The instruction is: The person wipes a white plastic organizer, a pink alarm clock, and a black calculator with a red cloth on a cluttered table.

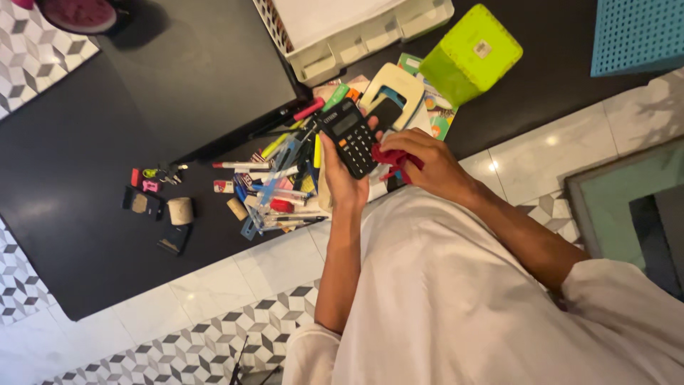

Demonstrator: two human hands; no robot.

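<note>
My left hand (340,178) holds a small black calculator (349,137) upright over the edge of a black table (85,164). My right hand (426,162) is closed on a crumpled red cloth (390,158) that touches the calculator's right side. Just left of my left hand lies a heap of pens, markers and rulers (281,182). A cream hole punch (393,91) lies beyond the calculator.
A white plastic tray (356,39) stands at the back, a lime green box (472,53) to its right. A tape roll (180,210), small black items (174,239) and keys (160,173) lie on the left. A teal perforated panel (638,32) is at the top right; tiled floor surrounds.
</note>
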